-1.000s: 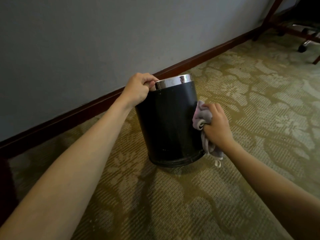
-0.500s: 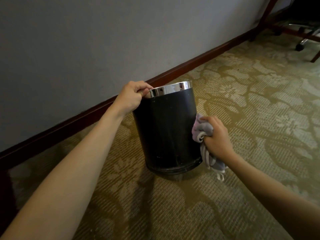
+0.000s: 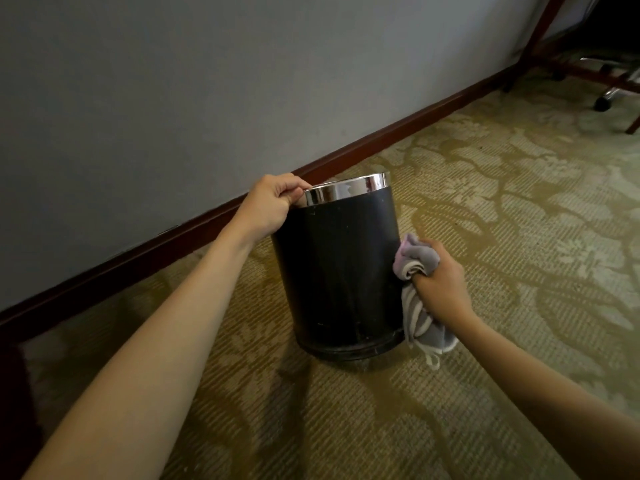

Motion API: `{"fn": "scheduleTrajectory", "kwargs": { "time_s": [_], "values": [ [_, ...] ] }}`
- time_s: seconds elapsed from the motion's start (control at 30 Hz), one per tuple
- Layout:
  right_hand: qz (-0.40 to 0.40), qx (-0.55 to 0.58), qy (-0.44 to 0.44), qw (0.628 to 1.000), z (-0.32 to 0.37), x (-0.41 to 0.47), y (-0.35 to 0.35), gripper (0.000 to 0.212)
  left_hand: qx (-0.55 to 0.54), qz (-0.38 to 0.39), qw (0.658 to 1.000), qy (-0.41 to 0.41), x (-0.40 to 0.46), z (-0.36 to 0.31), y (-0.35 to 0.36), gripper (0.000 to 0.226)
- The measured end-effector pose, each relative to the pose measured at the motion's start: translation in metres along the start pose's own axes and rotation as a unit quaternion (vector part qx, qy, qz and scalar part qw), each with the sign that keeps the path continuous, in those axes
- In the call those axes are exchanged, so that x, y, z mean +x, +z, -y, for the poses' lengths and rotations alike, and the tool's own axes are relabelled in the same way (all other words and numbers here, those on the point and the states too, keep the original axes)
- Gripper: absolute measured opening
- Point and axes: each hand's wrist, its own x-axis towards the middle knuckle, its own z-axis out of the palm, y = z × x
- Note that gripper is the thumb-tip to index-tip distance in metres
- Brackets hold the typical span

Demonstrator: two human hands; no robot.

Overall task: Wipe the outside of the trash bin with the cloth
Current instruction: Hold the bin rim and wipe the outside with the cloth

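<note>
Bin (image 3: 337, 271) far side hidden — chair (image 3: 620, 84) cut off

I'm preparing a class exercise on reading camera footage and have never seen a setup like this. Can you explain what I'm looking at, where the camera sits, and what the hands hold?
There is no machine here: a person wears one camera on the head, looking forward and down at their own bare arms. The left hand grips the shiny metal rim of a black trash bin, which stands on a patterned carpet near a grey wall. The right hand clutches a bunched grey cloth against the bin's side, its loose end hanging down.
</note>
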Motion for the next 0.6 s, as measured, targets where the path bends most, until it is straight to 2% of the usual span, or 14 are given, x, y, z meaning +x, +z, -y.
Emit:
{"fn": "scheduleTrajectory", "kwargs": {
  "time_s": [0.07, 0.13, 0.2, 0.27, 0.33, 0.4, 0.5, 0.6],
  "values": [
    [0.021, -0.023, 0.024, 0.999, -0.009, -0.001, -0.008, 0.041, 0.002, 0.004, 1.0, 0.008, -0.001, -0.001, 0.002, 0.039],
    [0.01, -0.017, 0.018, 1.0, -0.001, 0.001, -0.01, 0.038, 0.006, 0.01, 1.0, 0.011, -0.001, -0.003, 0.004, 0.039],
    [-0.015, -0.015, -0.039, 0.999, 0.021, 0.005, -0.008, 0.043, 0.009, 0.011, 1.0, 0.006, -0.001, -0.004, 0.006, 0.039],
    [-0.025, -0.025, -0.155, 0.987, 0.045, 0.008, -0.002, 0.046, 0.013, 0.005, 1.0, -0.002, 0.0, -0.004, 0.007, 0.038],
    [0.008, -0.051, -0.285, 0.957, 0.059, 0.004, 0.005, 0.035, 0.015, -0.002, 1.0, -0.008, 0.0, -0.002, 0.006, 0.039],
    [0.06, -0.129, -0.363, 0.921, 0.057, -0.008, 0.012, 0.032, 0.014, -0.007, 1.0, -0.012, 0.0, 0.0, 0.003, 0.041],
    [0.107, -0.232, -0.442, 0.86, 0.031, -0.031, 0.016, 0.032, 0.011, -0.007, 1.0, -0.016, 0.0, 0.001, 0.0, 0.039],
    [0.122, -0.266, -0.467, 0.834, 0.006, -0.044, 0.01, 0.032, 0.016, -0.001, 1.0, -0.017, 0.0, 0.0, 0.001, 0.04]
  ]
}}
